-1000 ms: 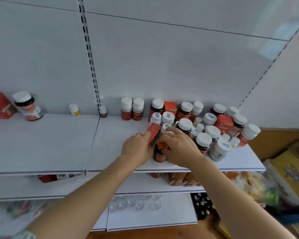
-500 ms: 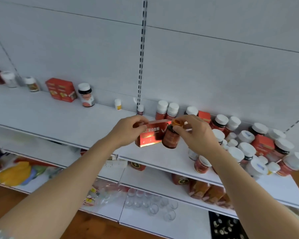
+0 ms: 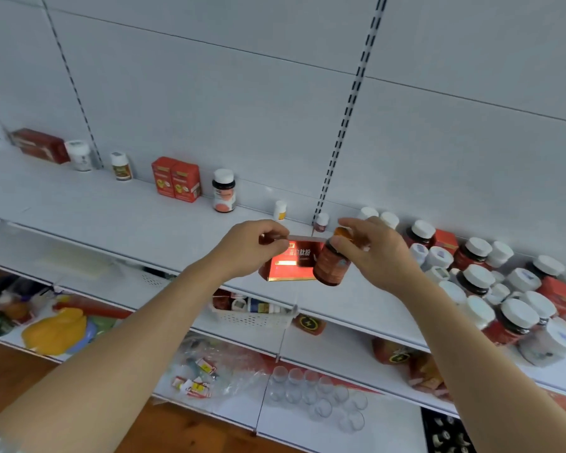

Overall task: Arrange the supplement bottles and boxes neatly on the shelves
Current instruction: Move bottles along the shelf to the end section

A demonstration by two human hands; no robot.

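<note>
- The left hand point(image 3: 247, 248) is pinching a red box point(image 3: 291, 261) above the shelf point(image 3: 138, 223), its long axis running left-right.
- The right hand point(image 3: 378, 253) is holding an amber bottle point(image 3: 332, 261) by its cap, fingers clamped, cap tilting far-right.

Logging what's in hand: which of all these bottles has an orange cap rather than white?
The amber bottle held up by the right hand; bottles standing on the shelf show white caps.

your view is bright and evenly lit, with soft, faint shadows under the shelf point(image 3: 118, 220). a glare patch whitens the top and front of the red box point(image 3: 291, 261). wide-angle distortion bends the wall uprights and shelf edges. items at the far left and lower right blur; the whole frame is slightly soft.
</note>
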